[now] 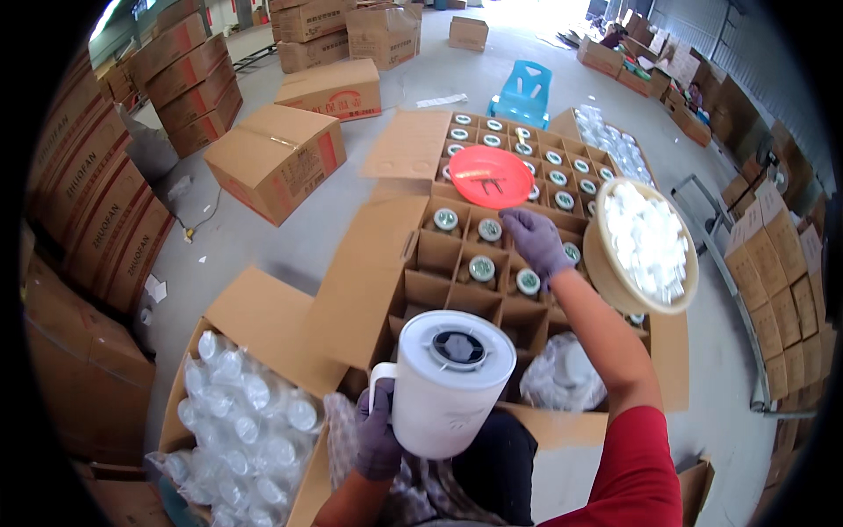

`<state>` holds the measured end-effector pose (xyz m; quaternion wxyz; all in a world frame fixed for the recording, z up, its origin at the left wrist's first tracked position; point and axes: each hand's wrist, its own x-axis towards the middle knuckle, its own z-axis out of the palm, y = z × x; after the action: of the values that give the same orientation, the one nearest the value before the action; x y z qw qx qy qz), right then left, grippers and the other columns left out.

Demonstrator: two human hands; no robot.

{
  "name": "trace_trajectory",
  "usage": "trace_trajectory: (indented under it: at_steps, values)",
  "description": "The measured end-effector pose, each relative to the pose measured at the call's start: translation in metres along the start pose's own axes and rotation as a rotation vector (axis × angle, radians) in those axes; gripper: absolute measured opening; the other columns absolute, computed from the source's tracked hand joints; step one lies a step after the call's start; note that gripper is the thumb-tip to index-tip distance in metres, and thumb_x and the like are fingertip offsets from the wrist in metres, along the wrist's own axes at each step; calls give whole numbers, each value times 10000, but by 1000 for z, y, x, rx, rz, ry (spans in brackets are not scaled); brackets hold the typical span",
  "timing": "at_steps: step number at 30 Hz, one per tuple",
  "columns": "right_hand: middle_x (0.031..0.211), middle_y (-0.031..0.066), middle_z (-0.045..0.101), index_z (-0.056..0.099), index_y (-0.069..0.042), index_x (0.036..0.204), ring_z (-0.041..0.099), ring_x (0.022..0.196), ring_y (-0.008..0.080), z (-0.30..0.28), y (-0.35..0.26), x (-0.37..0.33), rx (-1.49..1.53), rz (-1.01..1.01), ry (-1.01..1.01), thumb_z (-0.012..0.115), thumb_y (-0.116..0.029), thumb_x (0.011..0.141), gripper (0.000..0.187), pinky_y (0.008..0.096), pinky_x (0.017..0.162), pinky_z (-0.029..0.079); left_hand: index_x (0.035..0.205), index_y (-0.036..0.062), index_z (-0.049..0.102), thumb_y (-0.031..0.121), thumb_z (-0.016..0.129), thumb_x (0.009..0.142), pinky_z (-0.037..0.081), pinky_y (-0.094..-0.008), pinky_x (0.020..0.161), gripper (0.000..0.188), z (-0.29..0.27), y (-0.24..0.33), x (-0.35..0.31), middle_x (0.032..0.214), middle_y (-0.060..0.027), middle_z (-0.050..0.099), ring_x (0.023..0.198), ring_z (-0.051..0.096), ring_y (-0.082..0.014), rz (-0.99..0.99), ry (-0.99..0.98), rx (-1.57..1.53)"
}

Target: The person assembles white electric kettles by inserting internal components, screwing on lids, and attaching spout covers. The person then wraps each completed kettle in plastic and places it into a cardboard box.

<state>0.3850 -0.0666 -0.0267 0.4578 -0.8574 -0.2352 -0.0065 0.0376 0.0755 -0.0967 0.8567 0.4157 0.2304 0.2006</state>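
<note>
My left hand [379, 435], in a grey glove, grips the handle of a white jug [448, 395]. A round dark piece [458, 348] sits in the middle of the jug's pale upper face. My right hand [536, 241], gloved too, is over the divided carton [413, 303], just below the rim of a red dish [470, 167]. Its fingers are bent together; what they hold, if anything, is hidden. A few small dark pieces [492, 185] lie in the dish. Jars with white-and-green tops [481, 268] stand in many of the carton's compartments.
At the right, a cream tub [597, 255] is heaped with white plastic parts [645, 241]. A clear-wrapped item [562, 373] rests in the carton's near right. Lower left, another box holds clear-wrapped pieces [250, 422]. Beyond are a blue chair [524, 92] and closed cartons [277, 158].
</note>
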Motion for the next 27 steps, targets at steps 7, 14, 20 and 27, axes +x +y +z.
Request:
trace_trajectory:
  at_steps: [7, 14, 20, 27]
  values:
    - [1123, 121, 696, 717, -177, 1103, 626, 1105, 284, 63, 95, 176, -716, 96, -203, 624, -505, 851, 424, 421, 982, 447, 1214, -17, 548, 263, 446, 1036, 554, -400, 871, 347, -34, -29, 53, 1102, -158, 665, 1001, 663, -264, -332, 115, -333]
    - [923, 105, 717, 726, -147, 880, 675, 921, 294, 68, 82, 138, -963, -173, -456, 645, -418, 826, 288, 410, 846, 497, 1089, 4, 609, 291, 529, 1010, 569, -385, 798, 309, -38, -32, 67, 988, -139, 689, 913, 675, -248, -415, 320, -305]
    - [1098, 100, 697, 698, -190, 1129, 651, 1028, 286, 55, 99, 148, -844, -57, -329, 600, -374, 877, 327, 415, 901, 490, 1184, 45, 586, 419, 498, 1007, 545, -385, 812, 423, -5, 3, 70, 1094, -105, 672, 961, 655, -229, -419, -1, -160]
    - [1222, 85, 648, 676, -194, 1145, 622, 1135, 283, 87, 105, 162, -1376, -181, -394, 548, -282, 913, 279, 435, 939, 472, 1123, 57, 614, 407, 511, 999, 544, -380, 772, 385, -4, 8, 58, 1027, -97, 681, 903, 660, -223, -349, 59, -86]
